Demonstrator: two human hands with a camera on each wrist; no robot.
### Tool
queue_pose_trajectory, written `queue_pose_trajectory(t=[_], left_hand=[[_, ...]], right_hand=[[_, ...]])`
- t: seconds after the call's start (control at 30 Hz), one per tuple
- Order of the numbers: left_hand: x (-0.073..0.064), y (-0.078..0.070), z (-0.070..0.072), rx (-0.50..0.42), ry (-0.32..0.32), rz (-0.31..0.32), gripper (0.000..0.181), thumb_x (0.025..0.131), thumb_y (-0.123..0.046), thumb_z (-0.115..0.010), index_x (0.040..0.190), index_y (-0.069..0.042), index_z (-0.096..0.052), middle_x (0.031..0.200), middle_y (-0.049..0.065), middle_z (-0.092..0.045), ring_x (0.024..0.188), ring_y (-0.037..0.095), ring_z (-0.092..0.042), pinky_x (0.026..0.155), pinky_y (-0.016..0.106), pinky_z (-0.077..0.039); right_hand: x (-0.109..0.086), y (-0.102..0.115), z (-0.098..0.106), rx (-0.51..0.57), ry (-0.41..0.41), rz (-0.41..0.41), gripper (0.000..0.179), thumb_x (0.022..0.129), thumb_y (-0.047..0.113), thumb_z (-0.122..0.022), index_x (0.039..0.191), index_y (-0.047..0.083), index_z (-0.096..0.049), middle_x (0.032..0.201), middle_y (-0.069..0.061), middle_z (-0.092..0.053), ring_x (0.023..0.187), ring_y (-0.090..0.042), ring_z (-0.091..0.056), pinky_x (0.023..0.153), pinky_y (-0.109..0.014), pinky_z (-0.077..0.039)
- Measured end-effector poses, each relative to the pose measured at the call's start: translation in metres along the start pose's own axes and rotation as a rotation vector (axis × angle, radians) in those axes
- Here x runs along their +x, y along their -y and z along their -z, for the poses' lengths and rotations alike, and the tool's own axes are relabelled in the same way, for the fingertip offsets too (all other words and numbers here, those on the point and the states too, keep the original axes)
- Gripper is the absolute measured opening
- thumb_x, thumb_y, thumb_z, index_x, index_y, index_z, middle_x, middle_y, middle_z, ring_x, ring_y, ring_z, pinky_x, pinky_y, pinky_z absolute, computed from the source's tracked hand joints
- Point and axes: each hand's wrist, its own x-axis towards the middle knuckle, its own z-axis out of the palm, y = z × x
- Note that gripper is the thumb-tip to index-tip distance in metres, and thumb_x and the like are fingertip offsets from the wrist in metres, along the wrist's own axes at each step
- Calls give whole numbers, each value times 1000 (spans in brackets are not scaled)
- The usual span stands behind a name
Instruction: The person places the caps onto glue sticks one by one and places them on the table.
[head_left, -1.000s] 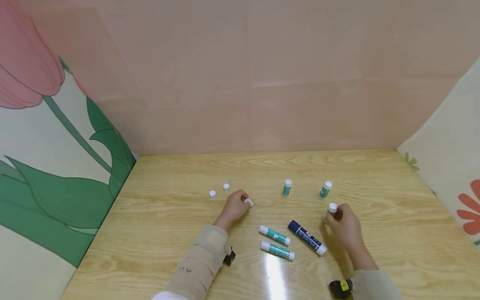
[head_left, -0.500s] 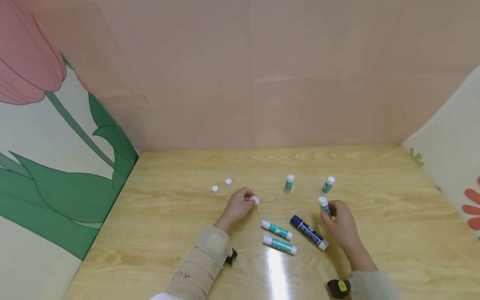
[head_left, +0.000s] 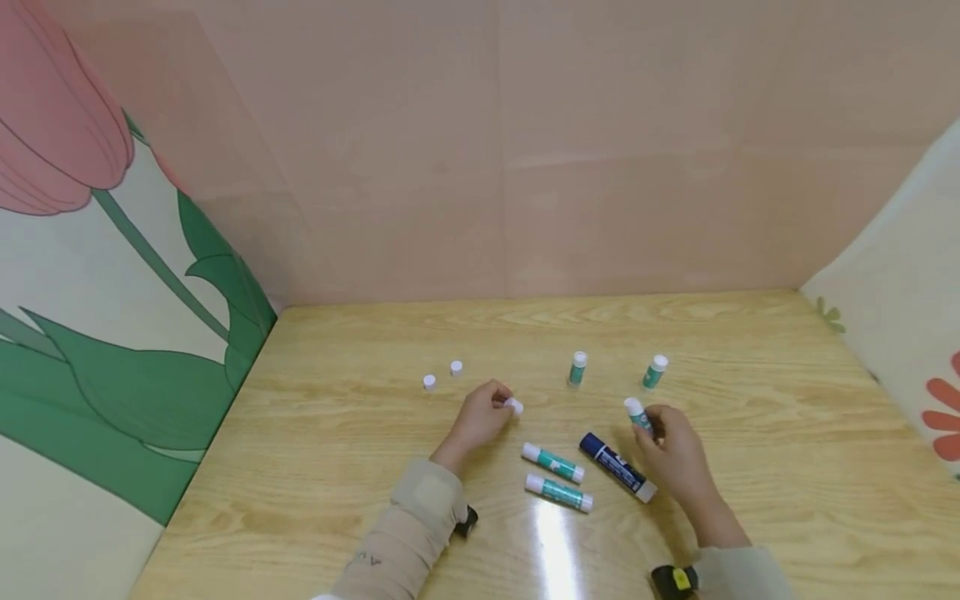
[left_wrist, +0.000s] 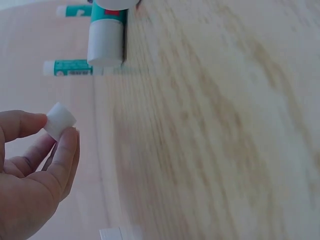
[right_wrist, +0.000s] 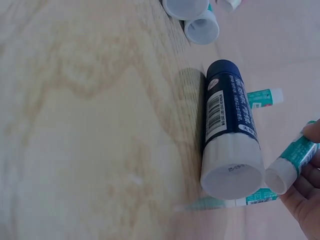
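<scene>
My left hand (head_left: 477, 417) pinches a small white cap (head_left: 514, 406) between thumb and fingers; the left wrist view shows that cap (left_wrist: 60, 121) tilted. To the right, my right hand (head_left: 678, 450) grips a teal glue stick (head_left: 636, 410), its white end leaning left towards the left hand. In the right wrist view, the held glue stick (right_wrist: 299, 152) is partly covered by fingers. A gap separates cap and stick. Nearest the right hand lies a larger navy glue stick (head_left: 617, 468) with a white end.
Two teal glue sticks stand upright behind, one left (head_left: 577, 368) and one right (head_left: 655, 372). Another two lie in front, an upper one (head_left: 553, 462) and a lower one (head_left: 558, 493). Two white caps, one nearer (head_left: 429, 382) and one farther (head_left: 457, 367), sit on the wooden table (head_left: 337, 433).
My right hand has moved left with the teal glue stick, which has gone from near upright to tilted left. My left hand has shifted slightly right with the cap.
</scene>
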Motion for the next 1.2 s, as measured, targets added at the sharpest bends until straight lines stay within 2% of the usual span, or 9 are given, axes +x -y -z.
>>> queue_pose_trajectory(t=[0.27,0.5,0.8,1.0,1.2], left_hand=[[-3,3,-3,-28,8,11,12,80,-5,-57,92,-4,-56,86,2,-57,81,13,-53,68,23,-44],[-6,1,-5,-46,23,22,14,81,-7,-57,95,-5,-56,86,0,-56,79,10,-51,67,22,-44],[-8,-3,-5,-96,44,6,17,83,-8,-56,99,-3,-56,89,1,-57,81,11,-53,68,21,-44],[-9,-5,-5,-129,49,-1,18,83,-9,-56,100,-2,-56,88,1,-58,82,11,-53,67,21,-45],[-10,-8,-5,-152,50,-6,18,83,-9,-56,99,-2,-55,88,2,-58,82,12,-54,67,21,-45]], right_hand=[[-3,2,-4,-24,-38,66,18,74,-6,-60,90,-9,-53,80,-14,-52,71,-24,-50,59,-28,-43],[-5,3,-7,-18,12,72,18,76,-4,-60,91,-8,-53,81,-13,-52,72,-22,-50,59,-30,-44],[-5,9,-9,-28,82,57,18,78,-2,-59,94,-5,-53,84,-11,-52,76,-22,-50,63,-35,-45],[-5,15,-11,-24,116,51,17,78,0,-61,94,-4,-55,83,-8,-51,75,-19,-50,63,-32,-47],[-5,20,-17,-22,108,80,18,75,-2,-63,91,-3,-57,80,-6,-51,73,-16,-49,61,-28,-46]])
